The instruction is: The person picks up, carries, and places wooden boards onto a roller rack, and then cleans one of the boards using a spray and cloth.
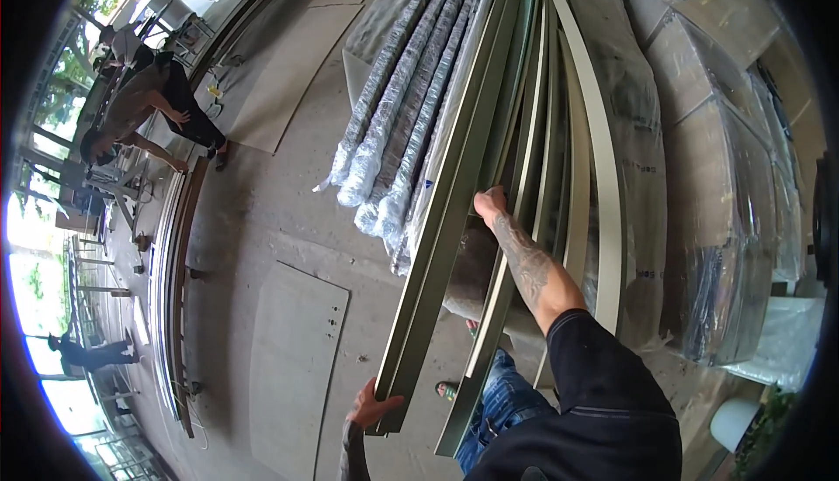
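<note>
A long greenish-grey metal profile (434,271) with lengthwise grooves slants from the far top middle down toward me. My left hand (374,405) grips its near end from the left side, thumb laid over the top face. Farther along, my right hand (491,204) is closed on the profile's right edge; part of its fingers is hidden. Beneath my right forearm runs a second long profile (485,341), its near end close to my legs. More long strips, among them a curved cream one (605,184), lie to the right.
Plastic-wrapped bundles (384,123) lie left of the profiles. Wrapped cartons (699,175) stack at the right. A flat board (297,350) lies on the floor. At left, a person (144,101) bends over a rack of long bars (170,289); another person (92,354) is farther off.
</note>
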`<state>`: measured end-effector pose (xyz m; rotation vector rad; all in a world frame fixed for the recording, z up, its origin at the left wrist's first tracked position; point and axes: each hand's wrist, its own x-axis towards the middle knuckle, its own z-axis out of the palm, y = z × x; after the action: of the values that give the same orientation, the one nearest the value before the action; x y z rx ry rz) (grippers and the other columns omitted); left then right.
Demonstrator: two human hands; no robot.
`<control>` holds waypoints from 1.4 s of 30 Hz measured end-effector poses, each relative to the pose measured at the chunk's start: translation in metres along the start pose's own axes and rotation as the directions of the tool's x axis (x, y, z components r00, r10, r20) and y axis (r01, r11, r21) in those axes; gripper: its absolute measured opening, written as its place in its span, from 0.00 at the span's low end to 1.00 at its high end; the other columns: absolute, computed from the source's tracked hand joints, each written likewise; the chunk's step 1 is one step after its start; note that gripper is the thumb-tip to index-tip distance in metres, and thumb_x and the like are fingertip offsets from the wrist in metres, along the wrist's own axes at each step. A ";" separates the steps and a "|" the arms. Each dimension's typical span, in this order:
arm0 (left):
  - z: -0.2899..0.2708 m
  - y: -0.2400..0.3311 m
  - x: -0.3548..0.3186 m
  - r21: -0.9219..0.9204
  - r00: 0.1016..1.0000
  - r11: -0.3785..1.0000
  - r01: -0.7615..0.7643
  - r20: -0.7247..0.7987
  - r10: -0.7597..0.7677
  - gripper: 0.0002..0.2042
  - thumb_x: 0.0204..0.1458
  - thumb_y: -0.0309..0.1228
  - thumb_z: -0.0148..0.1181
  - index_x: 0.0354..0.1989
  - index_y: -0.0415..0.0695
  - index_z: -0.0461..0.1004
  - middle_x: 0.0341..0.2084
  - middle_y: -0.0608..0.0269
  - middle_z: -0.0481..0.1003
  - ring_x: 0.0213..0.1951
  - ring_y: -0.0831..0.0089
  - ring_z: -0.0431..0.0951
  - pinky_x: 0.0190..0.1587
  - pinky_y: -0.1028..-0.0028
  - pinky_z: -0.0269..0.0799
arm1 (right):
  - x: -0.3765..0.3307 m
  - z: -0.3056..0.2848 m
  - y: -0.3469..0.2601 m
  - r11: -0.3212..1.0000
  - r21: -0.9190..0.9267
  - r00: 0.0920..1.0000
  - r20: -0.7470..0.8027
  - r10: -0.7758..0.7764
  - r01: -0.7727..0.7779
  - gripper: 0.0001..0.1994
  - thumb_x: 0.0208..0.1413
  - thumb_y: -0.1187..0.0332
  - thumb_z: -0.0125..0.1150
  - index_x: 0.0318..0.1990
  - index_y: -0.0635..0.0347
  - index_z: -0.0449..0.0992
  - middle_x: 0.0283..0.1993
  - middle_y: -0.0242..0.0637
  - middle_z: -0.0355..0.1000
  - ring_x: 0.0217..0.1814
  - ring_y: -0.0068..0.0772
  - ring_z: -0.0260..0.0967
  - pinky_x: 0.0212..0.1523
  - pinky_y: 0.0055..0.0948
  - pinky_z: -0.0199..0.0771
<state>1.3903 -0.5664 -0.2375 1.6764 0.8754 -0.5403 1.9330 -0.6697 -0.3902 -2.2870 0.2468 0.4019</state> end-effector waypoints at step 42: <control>0.161 0.028 -0.052 0.213 0.890 0.889 -0.405 -0.132 0.437 0.18 0.62 0.47 0.53 0.51 0.47 0.74 0.36 0.53 0.80 0.30 0.60 0.82 0.31 0.63 0.79 | -0.491 -0.191 0.137 0.888 0.458 0.832 0.506 -0.228 -0.035 0.29 0.56 0.46 0.62 0.44 0.71 0.67 0.30 0.40 0.72 0.27 0.29 0.71 0.25 0.29 0.72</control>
<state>1.3938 -0.7373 -0.2274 2.0349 0.5646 -0.1737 1.4745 -0.8775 -0.1825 -1.6311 -0.0739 0.8351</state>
